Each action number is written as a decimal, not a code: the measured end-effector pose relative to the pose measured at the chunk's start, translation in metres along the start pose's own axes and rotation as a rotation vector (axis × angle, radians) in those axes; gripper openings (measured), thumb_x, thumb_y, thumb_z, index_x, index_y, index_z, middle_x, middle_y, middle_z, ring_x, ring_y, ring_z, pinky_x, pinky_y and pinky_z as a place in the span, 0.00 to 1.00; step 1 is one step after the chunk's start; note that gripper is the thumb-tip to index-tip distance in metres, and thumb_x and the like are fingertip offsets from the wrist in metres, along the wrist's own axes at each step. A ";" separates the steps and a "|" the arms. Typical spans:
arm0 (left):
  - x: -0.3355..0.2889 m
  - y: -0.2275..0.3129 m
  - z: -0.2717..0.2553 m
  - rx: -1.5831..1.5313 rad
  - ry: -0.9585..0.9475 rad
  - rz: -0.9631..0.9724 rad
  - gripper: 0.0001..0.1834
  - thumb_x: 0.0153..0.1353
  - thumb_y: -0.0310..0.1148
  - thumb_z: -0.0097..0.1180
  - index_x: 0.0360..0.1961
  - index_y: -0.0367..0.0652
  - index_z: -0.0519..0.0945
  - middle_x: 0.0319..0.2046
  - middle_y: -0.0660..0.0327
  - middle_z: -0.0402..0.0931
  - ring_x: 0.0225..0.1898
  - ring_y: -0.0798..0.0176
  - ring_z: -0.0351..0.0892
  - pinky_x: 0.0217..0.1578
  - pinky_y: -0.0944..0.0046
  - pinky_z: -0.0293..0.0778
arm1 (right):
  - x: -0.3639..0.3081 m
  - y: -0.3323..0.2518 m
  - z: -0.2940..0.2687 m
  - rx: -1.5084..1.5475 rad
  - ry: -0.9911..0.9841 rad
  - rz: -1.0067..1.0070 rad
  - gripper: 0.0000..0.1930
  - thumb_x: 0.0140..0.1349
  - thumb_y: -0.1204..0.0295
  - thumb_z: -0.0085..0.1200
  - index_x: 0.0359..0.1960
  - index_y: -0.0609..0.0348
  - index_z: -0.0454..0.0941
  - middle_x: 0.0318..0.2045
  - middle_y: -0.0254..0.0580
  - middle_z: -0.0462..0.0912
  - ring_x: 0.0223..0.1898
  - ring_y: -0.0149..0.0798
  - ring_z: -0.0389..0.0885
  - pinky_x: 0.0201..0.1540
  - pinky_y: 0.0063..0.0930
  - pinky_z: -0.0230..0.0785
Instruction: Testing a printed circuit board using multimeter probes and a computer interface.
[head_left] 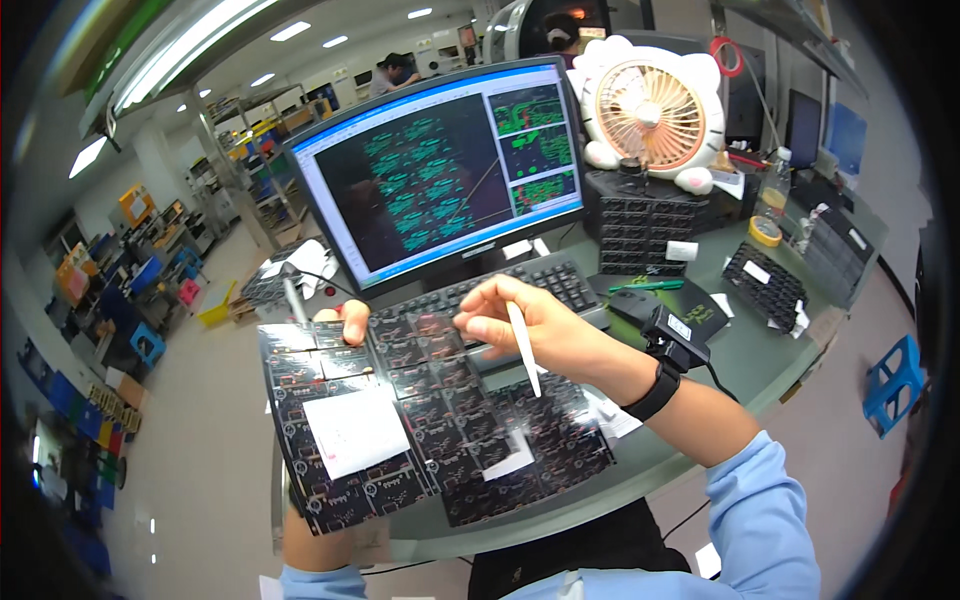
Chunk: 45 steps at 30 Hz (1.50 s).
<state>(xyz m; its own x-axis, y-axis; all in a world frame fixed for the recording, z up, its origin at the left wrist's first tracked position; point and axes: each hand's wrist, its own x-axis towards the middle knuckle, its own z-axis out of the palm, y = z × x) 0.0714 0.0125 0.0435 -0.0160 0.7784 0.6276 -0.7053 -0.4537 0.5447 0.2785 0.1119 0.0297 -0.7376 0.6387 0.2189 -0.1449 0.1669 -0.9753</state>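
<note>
A black circuit board panel [345, 500] is tilted up at the left, gripped near its top edge by my left hand [352, 322], whose thumb shows over the edge while the other fingers are mostly behind it. On that panel lies a white paper slip [355, 430]. My right hand [520, 318] hovers above the boards with bent fingers, holding a slim white pointed stick [523, 350], tip downward. Below it, a further black board panel [550, 450] rests on the desk with a small white label [510, 458] on it.
Behind the boards are a keyboard [550, 285] and a monitor [400, 190] showing a green board layout. A cat-shaped fan [650, 105], stacked dark panels [645, 235], a mouse [635, 305], a green pen [645, 286], tape [765, 232] and a bottle [775, 185] stand to the right.
</note>
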 end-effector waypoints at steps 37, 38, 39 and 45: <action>-0.062 -0.013 -0.055 0.532 0.404 -0.751 0.29 0.60 0.39 0.37 0.49 0.21 0.74 0.49 0.41 0.74 0.44 0.52 0.79 0.32 0.58 0.82 | -0.029 0.077 -0.063 -0.154 0.297 0.180 0.19 0.59 0.71 0.62 0.51 0.62 0.74 0.20 0.25 0.70 0.22 0.19 0.65 0.24 0.15 0.58; -0.062 -0.013 -0.055 0.530 0.399 -0.754 0.29 0.60 0.39 0.37 0.49 0.20 0.73 0.49 0.40 0.74 0.44 0.52 0.79 0.31 0.58 0.82 | -0.030 0.076 -0.063 -0.162 0.297 0.185 0.19 0.59 0.71 0.62 0.51 0.63 0.74 0.20 0.25 0.70 0.22 0.19 0.66 0.24 0.15 0.58; -0.062 -0.013 -0.056 0.528 0.395 -0.758 0.29 0.60 0.39 0.37 0.49 0.20 0.73 0.49 0.40 0.74 0.44 0.51 0.79 0.31 0.59 0.82 | -0.030 0.075 -0.063 -0.163 0.298 0.187 0.19 0.59 0.71 0.62 0.51 0.63 0.74 0.20 0.25 0.70 0.22 0.19 0.66 0.24 0.15 0.58; -0.062 -0.013 -0.053 0.530 0.402 -0.759 0.29 0.60 0.39 0.39 0.50 0.19 0.72 0.48 0.39 0.74 0.45 0.51 0.79 0.29 0.60 0.83 | -0.030 0.072 -0.062 -0.210 0.288 0.197 0.19 0.60 0.70 0.61 0.52 0.63 0.74 0.18 0.25 0.69 0.21 0.19 0.66 0.24 0.16 0.59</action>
<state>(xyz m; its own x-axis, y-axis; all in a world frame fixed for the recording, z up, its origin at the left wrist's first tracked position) 0.0437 -0.0070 -0.0321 -0.0007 0.9856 -0.1689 -0.2240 0.1644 0.9606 0.3315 0.1513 -0.0456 -0.5183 0.8533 0.0571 0.1410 0.1511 -0.9784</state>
